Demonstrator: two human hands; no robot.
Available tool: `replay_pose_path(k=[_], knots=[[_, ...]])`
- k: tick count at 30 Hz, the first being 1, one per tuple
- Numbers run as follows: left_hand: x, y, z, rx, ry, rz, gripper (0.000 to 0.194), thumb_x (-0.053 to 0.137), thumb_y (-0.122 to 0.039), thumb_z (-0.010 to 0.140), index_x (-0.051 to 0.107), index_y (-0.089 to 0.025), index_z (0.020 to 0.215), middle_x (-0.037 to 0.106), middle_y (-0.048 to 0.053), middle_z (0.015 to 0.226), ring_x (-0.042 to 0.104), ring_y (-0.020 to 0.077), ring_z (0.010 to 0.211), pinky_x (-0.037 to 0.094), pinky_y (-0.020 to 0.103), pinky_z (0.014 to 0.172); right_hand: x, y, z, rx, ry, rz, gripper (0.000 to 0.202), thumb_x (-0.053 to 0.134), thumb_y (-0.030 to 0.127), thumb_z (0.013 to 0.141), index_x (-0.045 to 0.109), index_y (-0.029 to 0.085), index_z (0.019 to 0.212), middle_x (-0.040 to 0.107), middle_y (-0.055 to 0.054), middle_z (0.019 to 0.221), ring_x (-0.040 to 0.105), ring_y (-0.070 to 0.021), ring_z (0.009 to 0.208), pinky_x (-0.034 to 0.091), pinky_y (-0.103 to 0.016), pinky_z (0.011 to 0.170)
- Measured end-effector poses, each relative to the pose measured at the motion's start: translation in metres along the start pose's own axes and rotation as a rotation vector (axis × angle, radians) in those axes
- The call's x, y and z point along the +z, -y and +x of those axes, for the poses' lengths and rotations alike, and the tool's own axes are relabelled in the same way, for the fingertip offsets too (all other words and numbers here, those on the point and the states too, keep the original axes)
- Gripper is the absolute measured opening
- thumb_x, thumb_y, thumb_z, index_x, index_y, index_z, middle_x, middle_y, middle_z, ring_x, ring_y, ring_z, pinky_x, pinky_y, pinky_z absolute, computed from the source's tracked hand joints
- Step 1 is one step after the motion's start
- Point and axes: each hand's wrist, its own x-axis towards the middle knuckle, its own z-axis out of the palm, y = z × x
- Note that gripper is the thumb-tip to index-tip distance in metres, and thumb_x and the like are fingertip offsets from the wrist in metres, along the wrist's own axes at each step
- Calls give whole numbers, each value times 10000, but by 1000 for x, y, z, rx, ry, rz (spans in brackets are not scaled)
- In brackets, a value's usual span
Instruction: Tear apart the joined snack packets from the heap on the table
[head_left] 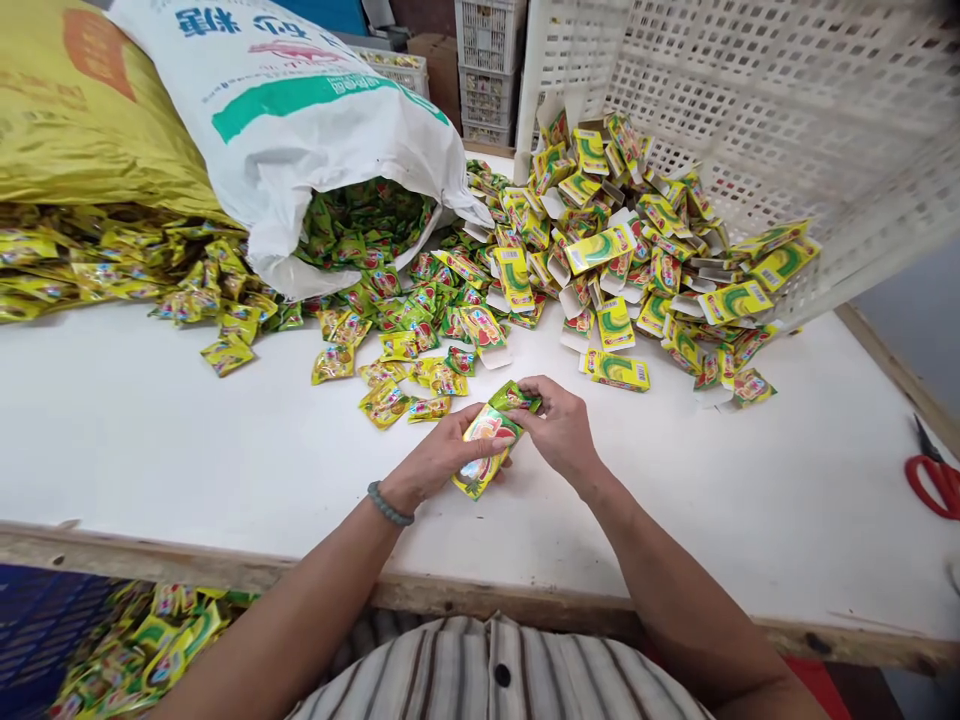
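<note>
Near the table's front, my left hand (450, 452) is wrapped round a small yellow box (481, 452) printed with fruit, its thumb across the front. My right hand (551, 425) pinches a green wrapped packet (514, 398) at the box's upper end. How far the packet sits inside the box cannot be made out. Just beyond my hands lie loose yellow packets (384, 402). Green packets (356, 230) spill from the mouth of a white sack (300, 120). To the right is a heap of small yellow boxes (600, 248), several with open flaps.
A yellow sack (90, 110) and more yellow packets lie at the left. A white perforated crate (750, 120) stands tilted behind the boxes. Red-handled scissors (934, 482) lie at the right edge. Below the table's wooden edge (225, 570) is a blue crate (45, 630) beside filled packages.
</note>
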Motion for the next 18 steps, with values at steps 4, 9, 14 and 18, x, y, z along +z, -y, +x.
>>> replay_pose_path(k=[4,9,14,18], knots=[[-1,-2,2,69,-41,105,405,769,-360,732,579,-181,1042,642,-6,824,640,140,657,544,272,622,-10,3,3,-21,63,-54,99,644,294,814,704,222,847,699,-32,840,581,-201,843,461,-322,730],[-5,0,2,165,-74,307,370,737,-386,757,605,-181,1036,635,-14,801,629,148,669,503,255,619,-10,-2,5,-7,60,-69,99,631,285,827,705,245,776,679,-22,761,555,-198,799,450,-326,713],[-6,0,1,178,-64,328,357,725,-395,768,608,-189,1035,640,-19,784,616,147,662,483,255,627,-6,-2,4,-55,-12,-123,50,698,281,783,679,241,806,687,-21,849,544,-207,880,441,-337,774],[-6,-1,1,172,-50,272,339,741,-353,754,617,-189,1024,640,-24,780,603,142,653,479,259,639,-7,-1,4,-115,-8,-150,79,724,277,771,660,231,769,680,-22,820,541,-207,881,429,-349,821]])
